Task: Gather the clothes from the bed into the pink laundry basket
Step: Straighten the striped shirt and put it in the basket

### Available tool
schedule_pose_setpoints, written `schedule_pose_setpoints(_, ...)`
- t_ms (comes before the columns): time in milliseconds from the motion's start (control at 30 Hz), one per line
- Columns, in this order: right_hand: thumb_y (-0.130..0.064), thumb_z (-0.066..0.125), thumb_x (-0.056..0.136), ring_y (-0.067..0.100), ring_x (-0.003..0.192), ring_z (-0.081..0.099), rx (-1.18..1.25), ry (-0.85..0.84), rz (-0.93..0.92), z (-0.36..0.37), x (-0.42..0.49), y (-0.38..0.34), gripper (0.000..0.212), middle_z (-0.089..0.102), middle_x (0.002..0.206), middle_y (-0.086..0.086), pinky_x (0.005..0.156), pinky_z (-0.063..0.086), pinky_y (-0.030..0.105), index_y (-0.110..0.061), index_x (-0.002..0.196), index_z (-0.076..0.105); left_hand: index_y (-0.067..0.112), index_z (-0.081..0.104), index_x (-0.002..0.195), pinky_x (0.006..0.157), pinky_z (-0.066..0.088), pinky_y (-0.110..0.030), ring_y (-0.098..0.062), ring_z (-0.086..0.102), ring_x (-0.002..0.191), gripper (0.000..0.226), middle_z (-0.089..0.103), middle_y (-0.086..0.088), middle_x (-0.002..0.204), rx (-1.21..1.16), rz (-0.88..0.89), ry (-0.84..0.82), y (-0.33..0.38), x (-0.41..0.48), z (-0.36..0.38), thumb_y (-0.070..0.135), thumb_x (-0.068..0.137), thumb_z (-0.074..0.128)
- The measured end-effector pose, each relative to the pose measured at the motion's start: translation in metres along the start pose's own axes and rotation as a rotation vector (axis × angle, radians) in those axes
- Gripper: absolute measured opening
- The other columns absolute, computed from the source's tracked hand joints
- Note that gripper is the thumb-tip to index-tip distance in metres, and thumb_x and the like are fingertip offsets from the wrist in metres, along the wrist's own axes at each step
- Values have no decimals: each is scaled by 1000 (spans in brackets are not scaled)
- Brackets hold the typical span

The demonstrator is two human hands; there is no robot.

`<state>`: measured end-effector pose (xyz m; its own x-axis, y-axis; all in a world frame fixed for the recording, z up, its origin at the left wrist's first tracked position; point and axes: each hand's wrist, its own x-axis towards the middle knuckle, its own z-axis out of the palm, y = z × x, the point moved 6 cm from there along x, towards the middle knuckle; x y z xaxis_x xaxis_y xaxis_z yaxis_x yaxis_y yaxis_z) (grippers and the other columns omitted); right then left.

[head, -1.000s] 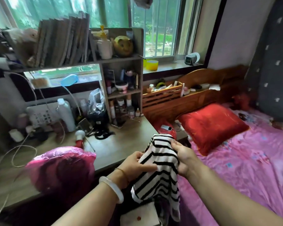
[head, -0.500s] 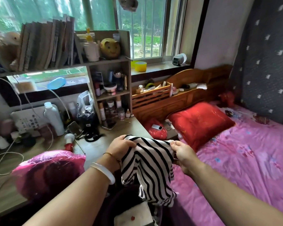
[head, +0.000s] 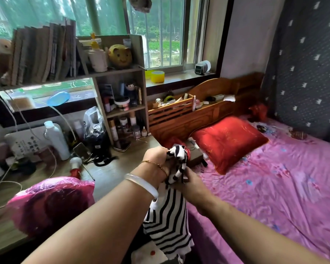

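1. A black-and-white striped garment [head: 168, 221] hangs in mid-air between the tabletop [head: 111, 172] and the bed [head: 274, 187], its lower folds falling near the bottom of the frame.
2. The left hand [head: 155, 159], with a gold chain and a pale bangle on its wrist, has its grip clenched around the bunched top of the garment.
3. The right hand [head: 191, 180], just below and beside the left, pinches the same cloth lower down.
4. To the left, a crumpled pink plastic cover [head: 51, 201] rests at the tabletop's near edge; what it covers cannot be told.
5. A red pillow [head: 229, 141] lies at the head of the bed on the pink sheet.
6. Beyond, a shelf [head: 122, 111] of bottles and jars stands against the barred window [head: 160, 35].
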<state>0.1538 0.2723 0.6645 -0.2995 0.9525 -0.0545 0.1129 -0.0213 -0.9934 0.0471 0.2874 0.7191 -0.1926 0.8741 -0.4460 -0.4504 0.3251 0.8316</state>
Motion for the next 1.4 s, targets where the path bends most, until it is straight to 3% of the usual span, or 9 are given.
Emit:
schedule_pose_setpoints(100,-11,54,92,9,69,68,376,111,87,-14,7,-3,19,71,90,7,58,53,18,-5,107,66,0,48,64,48,52,-25,-17,56,44,27,50,-12,62,-111,-2,-11,1,0,3,-13,86,37)
schedule_pose_setpoints(233,-15,55,94,25,92,68,339,174,233,-31,21,18,18,70,110,20,87,55,37,-8,102,69,-1,55,92,65,58,-26,-22,60,77,22,57,-17,89,-67,-8,-145,2,4,-8,-16,82,44)
schedule_pose_setpoints(467,-19,44,100,27,68,71,344,-18,540,-25,24,30,33,72,90,21,56,57,32,5,117,61,30,38,143,107,18,-8,-13,35,127,73,37,2,141,1542,1113,-344,-19,-20,-1,15,77,65)
schedule_pose_setpoints(567,-23,42,98,28,85,70,301,-196,561,-19,21,24,35,69,105,22,68,59,36,-4,117,65,26,26,150,118,17,-29,-26,25,142,83,25,-9,156,1758,1149,-426,-41,-25,2,15,75,59)
schedule_pose_setpoints(733,-24,39,99,33,98,63,267,-305,562,-21,20,25,38,66,111,23,91,50,44,-2,115,66,15,27,149,108,35,-28,-25,43,127,83,47,-9,139,1673,1029,-435,-46,-21,4,6,74,60)
schedule_pose_setpoints(900,-17,59,84,17,61,51,116,-212,539,-35,18,44,11,55,80,13,54,40,26,-8,80,64,17,67,102,85,43,-31,-25,58,102,24,68,-5,101,1602,1024,-256,-30,-18,12,18,80,57)
schedule_pose_setpoints(1000,-32,71,77,12,63,51,61,-171,460,-39,14,45,19,59,78,5,58,38,25,-16,84,66,13,62,74,75,42,-34,-28,59,85,28,64,-6,81,1425,1048,-213,-25,-23,22,32,75,42)
schedule_pose_setpoints(1133,5,44,69,15,63,44,-74,-30,383,-61,10,51,27,50,70,5,65,37,29,-16,70,61,21,44,62,70,45,-38,-33,58,81,24,66,-12,81,1180,900,-58,-10,-19,25,33,80,34)
schedule_pose_setpoints(1400,-1,48,91,3,67,44,-463,-324,525,-40,-31,100,18,48,80,-7,57,40,10,-18,85,44,21,45,59,71,44,-34,-23,54,73,31,54,5,64,940,830,-15,17,-29,39,18,90,41)
